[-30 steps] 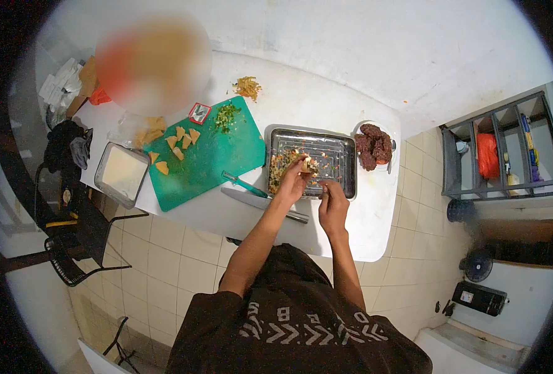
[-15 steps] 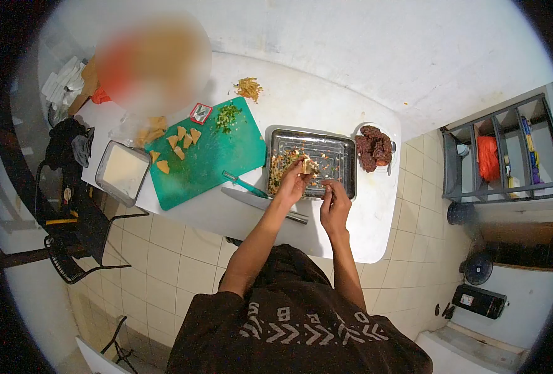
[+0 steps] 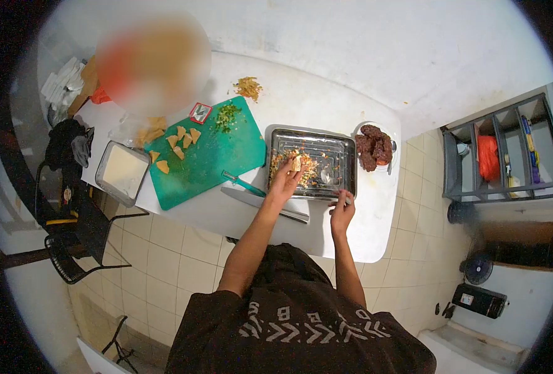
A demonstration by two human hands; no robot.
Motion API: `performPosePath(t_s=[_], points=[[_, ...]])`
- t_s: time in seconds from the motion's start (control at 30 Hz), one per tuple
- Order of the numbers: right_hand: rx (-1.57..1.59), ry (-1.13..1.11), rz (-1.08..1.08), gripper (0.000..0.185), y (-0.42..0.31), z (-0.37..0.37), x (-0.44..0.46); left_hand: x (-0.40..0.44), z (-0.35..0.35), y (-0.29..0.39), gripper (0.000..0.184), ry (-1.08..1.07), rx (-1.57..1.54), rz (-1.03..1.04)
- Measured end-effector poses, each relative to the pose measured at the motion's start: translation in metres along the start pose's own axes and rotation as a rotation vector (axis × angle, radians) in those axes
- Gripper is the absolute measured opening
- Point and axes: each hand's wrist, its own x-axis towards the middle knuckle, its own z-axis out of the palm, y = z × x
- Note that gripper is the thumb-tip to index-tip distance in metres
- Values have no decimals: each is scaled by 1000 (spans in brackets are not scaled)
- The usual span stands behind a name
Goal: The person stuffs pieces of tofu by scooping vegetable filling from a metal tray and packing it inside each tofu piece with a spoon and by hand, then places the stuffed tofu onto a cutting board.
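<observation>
My left hand (image 3: 284, 179) pinches a tan fried tofu piece (image 3: 297, 163) with a pale cut side showing. It hangs over the left part of a rectangular metal tray (image 3: 348, 138) of chopped vegetable mix (image 3: 310, 167). At the tray's front right corner, my right hand (image 3: 342, 212) is closed around a slim metal spoon (image 3: 327, 177), whose bowl seems to lie over the tray floor. A large knife (image 3: 257, 199) rests in front of the tray, partly under my left forearm.
Left is a green cutting board (image 3: 189, 177) with tofu triangles (image 3: 178, 151), chopped greens (image 3: 228, 117), a small red-edged box (image 3: 200, 113) and a green-handled tool (image 3: 242, 184). A plate of dark reddish-brown food (image 3: 374, 148) stands right; a container (image 3: 123, 173) sits at the left edge.
My right hand has moved right and toward me, away from the tofu piece. My left hand has shifted slightly left, still holding the piece.
</observation>
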Motion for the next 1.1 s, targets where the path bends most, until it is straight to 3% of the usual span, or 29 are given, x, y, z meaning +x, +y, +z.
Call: performPosePath(t_s=[0.13,0.2,0.27,0.47,0.53,0.67,0.8,0.87,1.03,1.1], points=[[105,4,197,25,32,-4,-11,-2,-5,1,18,20,-52,-20],[-107,16,-9,24,41,-3,-11,0,-6,-3,27,87,-127,-21],[-177,60,-2,23,36,-7,-15,5,-10,-6,27,102,-138,-59],[-554,273,-344,28,23,-17,-9,2,-7,-13,23,142,-110,-103],[-529,211,-515,29,12,-12,-1,0,-6,-17,23,129,-82,-92],[-545,-134,-572,49,-16,11,20,11,-17,-28,23,99,-5,-203],[-445,-289,-500,59,-18,35,35,8,-21,-32,24,-52,149,-241],[-489,-381,-491,71,-14,40,42,9,-20,-33,27,-17,155,-220],[-484,-418,-411,57,-16,49,50,8,-20,-27,24,-79,261,-188],[-537,-305,-524,48,-15,50,52,-3,-7,-20,23,-100,306,-180]])
